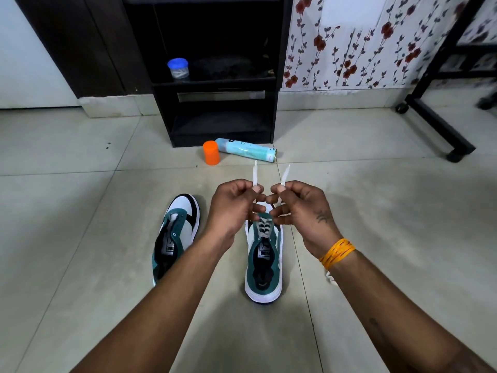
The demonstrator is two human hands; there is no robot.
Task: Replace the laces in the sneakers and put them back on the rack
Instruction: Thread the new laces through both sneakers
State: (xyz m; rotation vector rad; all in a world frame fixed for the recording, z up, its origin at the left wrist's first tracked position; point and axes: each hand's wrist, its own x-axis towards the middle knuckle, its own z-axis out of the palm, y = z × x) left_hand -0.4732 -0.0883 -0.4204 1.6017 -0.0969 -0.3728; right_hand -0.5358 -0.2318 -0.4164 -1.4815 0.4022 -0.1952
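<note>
2 hands (233, 204) (301, 208) pinch lace ends (254, 175) over rt sneaker (265, 262).

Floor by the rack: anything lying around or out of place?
Yes. A spray can lies on its side on the tiles before the black rack, its orange cap standing apart beside it. The left sneaker has no lace.

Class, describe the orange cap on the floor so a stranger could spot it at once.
Find the black rack against the wall. On the floor tiles just before its base lies a pale blue spray can. The orange cap stands upright at the can's left end, the only bright orange thing there.
</note>
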